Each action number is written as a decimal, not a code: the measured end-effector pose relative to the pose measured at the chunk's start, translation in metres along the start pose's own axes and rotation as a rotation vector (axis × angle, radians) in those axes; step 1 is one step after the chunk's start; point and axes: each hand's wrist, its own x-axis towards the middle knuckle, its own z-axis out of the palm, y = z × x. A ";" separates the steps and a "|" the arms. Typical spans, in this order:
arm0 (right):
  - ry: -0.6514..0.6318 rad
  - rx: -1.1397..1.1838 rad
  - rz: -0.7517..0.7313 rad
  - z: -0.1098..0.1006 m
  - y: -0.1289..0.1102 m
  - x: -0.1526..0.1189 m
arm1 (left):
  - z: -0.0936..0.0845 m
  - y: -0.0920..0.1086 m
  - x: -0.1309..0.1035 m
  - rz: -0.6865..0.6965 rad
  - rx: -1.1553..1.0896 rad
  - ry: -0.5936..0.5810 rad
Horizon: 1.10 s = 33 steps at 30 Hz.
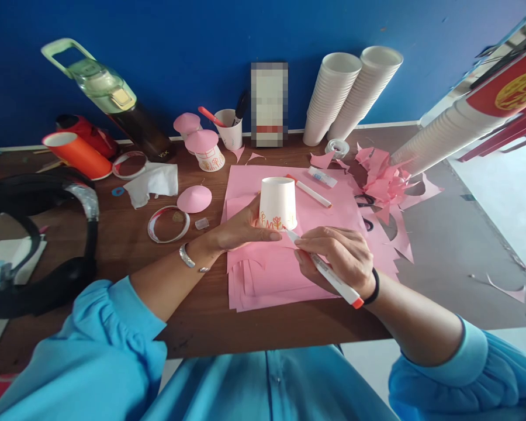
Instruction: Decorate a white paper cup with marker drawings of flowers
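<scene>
A white paper cup (277, 199) stands upside down in my left hand (245, 227), whose fingers wrap round its left side and thumb lies along its lower rim. Orange and red plant-like drawings run along the cup's lower part. My right hand (337, 254) grips a white marker (335, 280) with an orange end, its tip at the cup's lower edge. Beneath both hands lies a stack of pink paper sheets (272, 275). Behind the cup, another orange-and-white marker (313, 194) and a small glue tube (322, 176) rest on the paper.
At the left are a pink paper cone (194, 199), tape rolls (169, 224), cone-topped cups (209, 158), a bottle (114, 93) and headphones (87, 216). Stacked cups (333, 96) stand by the blue wall. Pink scraps (383, 175), scissors (367, 224) and a long cup stack (451, 137) are at right.
</scene>
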 end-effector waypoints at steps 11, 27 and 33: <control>-0.032 -0.023 0.006 -0.002 0.001 0.001 | 0.000 0.000 0.000 -0.013 -0.004 -0.002; -0.039 -0.012 0.021 -0.001 -0.001 0.001 | 0.000 0.002 0.000 0.003 -0.001 -0.021; -0.006 0.000 0.002 -0.004 0.000 0.002 | -0.002 0.000 -0.001 -0.029 -0.009 -0.020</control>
